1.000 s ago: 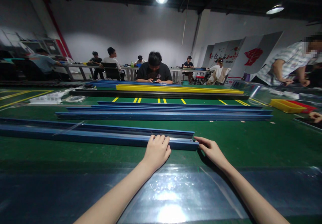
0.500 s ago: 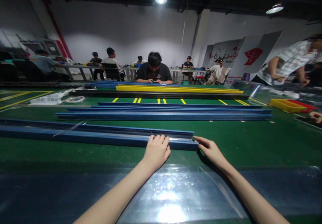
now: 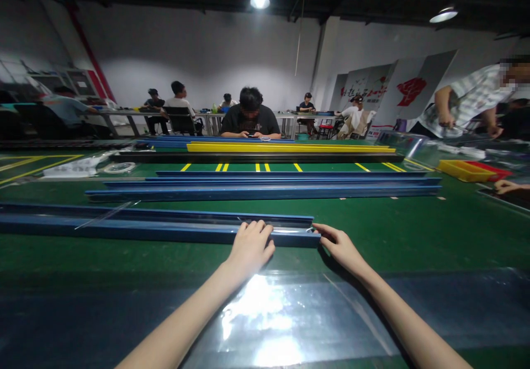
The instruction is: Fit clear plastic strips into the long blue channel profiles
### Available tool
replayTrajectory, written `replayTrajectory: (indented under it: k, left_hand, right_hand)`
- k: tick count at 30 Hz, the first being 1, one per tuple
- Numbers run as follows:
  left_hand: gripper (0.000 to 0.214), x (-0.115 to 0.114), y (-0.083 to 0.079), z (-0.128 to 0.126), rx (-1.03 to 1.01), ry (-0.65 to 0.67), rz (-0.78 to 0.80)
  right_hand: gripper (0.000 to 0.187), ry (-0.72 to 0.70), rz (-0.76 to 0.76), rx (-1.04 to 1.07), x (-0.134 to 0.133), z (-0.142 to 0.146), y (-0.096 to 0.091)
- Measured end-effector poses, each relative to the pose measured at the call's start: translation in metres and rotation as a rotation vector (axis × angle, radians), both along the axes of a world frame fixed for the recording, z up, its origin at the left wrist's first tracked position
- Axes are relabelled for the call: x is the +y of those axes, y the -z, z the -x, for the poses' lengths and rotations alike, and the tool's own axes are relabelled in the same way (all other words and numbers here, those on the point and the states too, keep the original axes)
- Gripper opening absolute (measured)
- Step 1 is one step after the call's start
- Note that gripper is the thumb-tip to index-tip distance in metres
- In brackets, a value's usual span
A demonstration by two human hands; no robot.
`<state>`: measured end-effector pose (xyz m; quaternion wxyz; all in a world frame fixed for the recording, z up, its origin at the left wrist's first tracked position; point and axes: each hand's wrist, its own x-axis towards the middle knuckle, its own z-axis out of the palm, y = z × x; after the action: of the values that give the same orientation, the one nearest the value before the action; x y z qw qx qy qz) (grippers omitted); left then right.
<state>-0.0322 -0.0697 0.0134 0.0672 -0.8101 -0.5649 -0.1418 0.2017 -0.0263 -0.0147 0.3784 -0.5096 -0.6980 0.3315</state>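
Note:
A long blue channel rail [image 3: 136, 224] lies across the green table [image 3: 414, 236] in front of me, running off to the left. My left hand [image 3: 249, 247] rests on its near edge, fingers curled over the lip close to the right end. My right hand [image 3: 339, 244] touches the rail's right end with its fingertips, thumb and fingers pinched at the corner, where a clear film seems to sit on the rail. A sheet of clear plastic film [image 3: 290, 319] lies under both forearms.
More blue rails [image 3: 265, 189] lie parallel farther back, then a yellow rail [image 3: 285, 148] on a black one. Yellow and red trays [image 3: 470, 170] stand at right near a person in a striped shirt [image 3: 467, 101]. Another person [image 3: 249, 117] sits opposite; another's hand [image 3: 505, 186] rests at right.
Both hands keep their hold on the rail's right end. The view has shifted slightly; the person at right has raised an arm.

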Motion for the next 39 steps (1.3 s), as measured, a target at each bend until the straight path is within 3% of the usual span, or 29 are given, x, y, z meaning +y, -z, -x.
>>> replayTrajectory:
  k: [10,17,27,39]
  left_hand:
    - [0.027,0.004,-0.009,0.012,-0.136,0.062,0.124]
    - [0.022,0.012,-0.016,0.029,-0.307,0.211,0.206]
    - [0.005,0.017,-0.017,0.034,-0.317,0.216,0.197]
    - [0.005,0.018,-0.016,0.034,-0.242,0.217,0.200]
  right_hand:
    - [0.037,0.036,-0.035,-0.074,0.000,-0.002,-0.005]
    - [0.041,0.026,-0.008,-0.064,0.003,-0.003,-0.002]
    - [0.031,0.007,-0.069,-0.240,-0.008,-0.001,-0.018]
    - [0.037,0.010,-0.082,-0.385,-0.013,0.004,-0.022]
